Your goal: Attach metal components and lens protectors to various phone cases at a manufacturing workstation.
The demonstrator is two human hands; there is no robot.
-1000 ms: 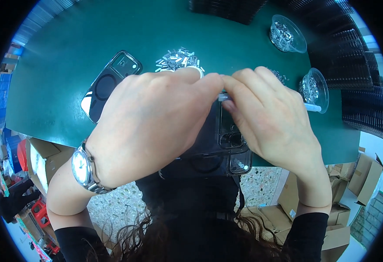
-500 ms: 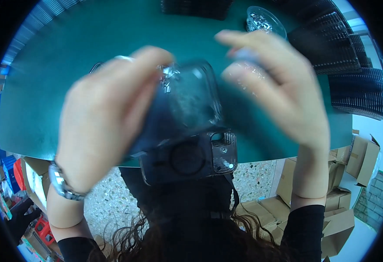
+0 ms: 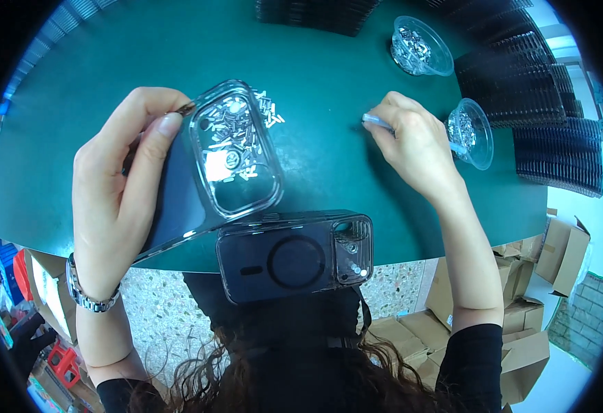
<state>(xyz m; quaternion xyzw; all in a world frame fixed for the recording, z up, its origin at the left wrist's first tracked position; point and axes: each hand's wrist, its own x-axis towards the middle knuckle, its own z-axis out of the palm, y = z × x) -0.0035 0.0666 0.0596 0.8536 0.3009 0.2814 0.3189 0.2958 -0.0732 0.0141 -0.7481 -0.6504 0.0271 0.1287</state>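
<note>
My left hand (image 3: 119, 172) grips a dark see-through phone case (image 3: 174, 196) by its edge, thumb on top, and tilts it over the table. Its clear camera window is turned to the right. Through and beside that window I see small shiny metal pieces (image 3: 272, 114) scattered on the table. Closed in a pinch, my right hand (image 3: 415, 141) holds a thin pale blue stick, like a pen (image 3: 378, 122), its tip pointing left above the table. A second dark phone case (image 3: 256, 268) with a black ring lies at the table's front edge, below the held case.
Two clear plastic bowls, a far bowl (image 3: 443, 60) and a near bowl (image 3: 486, 138), hold small metal pieces at the right. Stacks of dark cases (image 3: 561, 157) line the green table's (image 3: 329, 165) right side and far edge. Cardboard boxes (image 3: 446, 289) stand on the floor.
My left hand has drawn the case leftward, uncovering the metal pieces. My right hand has lowered and closed in a pinch, and the near bowl now shows beside it.
</note>
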